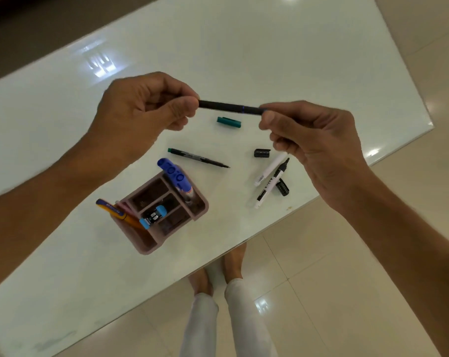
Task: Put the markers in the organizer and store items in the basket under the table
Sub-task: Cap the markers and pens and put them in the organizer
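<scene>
Markers are mostly not yet stored: the left hand and the right hand each pinch one end of a slim black marker with a blue ring, held level above the glossy white counter. On the counter lie a thin black pen with green end, two white markers and loose caps (one teal cap). Only a blue-capped marker stands in the pink plastic compartment organizer. No basket is visible.

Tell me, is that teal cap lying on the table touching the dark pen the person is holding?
Apart. The head view shows the teal cap resting on the table, while the dark pen is held above it between the left hand and right hand, with bare tabletop visible between them.
</scene>
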The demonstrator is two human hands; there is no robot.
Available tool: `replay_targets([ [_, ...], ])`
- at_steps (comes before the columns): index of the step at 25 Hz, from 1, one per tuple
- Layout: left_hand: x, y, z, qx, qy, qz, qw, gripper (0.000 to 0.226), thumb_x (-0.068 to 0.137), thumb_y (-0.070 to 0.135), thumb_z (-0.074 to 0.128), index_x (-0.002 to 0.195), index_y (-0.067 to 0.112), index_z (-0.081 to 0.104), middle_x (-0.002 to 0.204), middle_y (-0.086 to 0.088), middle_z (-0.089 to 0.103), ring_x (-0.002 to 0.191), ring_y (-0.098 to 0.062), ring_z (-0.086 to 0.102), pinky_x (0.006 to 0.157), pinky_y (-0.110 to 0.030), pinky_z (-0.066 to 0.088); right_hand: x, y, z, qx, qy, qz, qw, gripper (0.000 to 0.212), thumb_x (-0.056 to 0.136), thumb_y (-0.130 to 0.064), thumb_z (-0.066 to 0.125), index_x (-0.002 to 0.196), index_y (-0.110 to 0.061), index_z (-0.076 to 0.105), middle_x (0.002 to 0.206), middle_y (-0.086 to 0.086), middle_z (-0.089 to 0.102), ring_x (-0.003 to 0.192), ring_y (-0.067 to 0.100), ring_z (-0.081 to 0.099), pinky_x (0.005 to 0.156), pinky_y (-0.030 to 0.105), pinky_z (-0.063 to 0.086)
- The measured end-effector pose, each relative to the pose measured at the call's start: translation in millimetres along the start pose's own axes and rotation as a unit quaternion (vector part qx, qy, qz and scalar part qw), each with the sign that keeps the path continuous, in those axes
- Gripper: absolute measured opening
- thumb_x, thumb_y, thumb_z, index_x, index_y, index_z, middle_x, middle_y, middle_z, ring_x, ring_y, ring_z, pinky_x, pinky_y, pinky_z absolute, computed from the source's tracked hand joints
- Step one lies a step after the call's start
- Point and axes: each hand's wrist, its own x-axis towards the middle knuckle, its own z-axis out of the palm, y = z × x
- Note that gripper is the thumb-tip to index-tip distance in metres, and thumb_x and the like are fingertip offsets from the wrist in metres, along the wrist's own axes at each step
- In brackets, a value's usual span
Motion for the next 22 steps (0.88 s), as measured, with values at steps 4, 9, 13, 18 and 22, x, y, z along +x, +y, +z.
replay_targets([
  [4,-23,6,-41,0.036,0.032,0.047,0.998,0.022,0.098,0.029,0.071,0.115,0.014,0.072,0.084,0.015,0.077,0.079,-0.008,0.074,0.081,-0.025,0.063,-1,-27,37,-0.035,-0.041,-0.059,0.997,0.018,0.098,-0.017,0.076,0.113,-0.009,0.082,0.092,0.016,0.078,0.069,0.015,0.056,0.069,0.028,0.049],
  [9,-59,3,-78,0.042,0.033,0.060,0.997,0.018,0.100,0.028,0.069,0.113,0.017,0.072,0.087,0.012,0.077,0.081,-0.010,0.074,0.081,-0.025,0.062,-18,-48,78,-0.129,-0.099,-0.083,0.983,0.015,0.099,-0.025,0.075,0.110,-0.017,0.083,0.084,0.000,0.079,0.066,0.013,0.050,0.064,0.026,0.045],
  [13,-98,-14,-79,-0.013,0.034,0.013,0.999,0.008,0.099,0.019,0.071,0.105,0.017,0.074,0.082,0.006,0.078,0.076,-0.011,0.073,0.078,-0.026,0.062,-38,-48,125,-0.281,-0.147,-0.074,0.946,0.027,0.106,-0.034,0.065,0.091,-0.018,0.081,0.053,-0.020,0.060,0.051,0.005,0.046,0.058,0.015,0.040],
  [18,-161,-47,-74,-0.089,0.088,-0.055,0.991,0.013,0.093,0.025,0.070,0.102,0.017,0.075,0.081,0.002,0.078,0.075,-0.016,0.073,0.078,-0.032,0.064,-64,-44,168,-0.345,-0.174,-0.062,0.920,0.020,0.105,-0.034,0.064,0.090,-0.025,0.074,0.072,-0.010,0.069,0.066,0.003,0.066,0.053,0.008,0.046],
  [22,-180,-71,-76,-0.087,0.134,-0.143,0.977,0.030,0.101,0.046,0.060,0.126,0.029,0.068,0.106,0.006,0.080,0.094,-0.012,0.074,0.082,-0.024,0.058,-75,-47,186,-0.539,-0.236,-0.143,0.795,0.023,0.106,-0.031,0.060,0.099,-0.019,0.077,0.089,0.001,0.078,0.080,0.021,0.069,0.072,0.031,0.057],
])
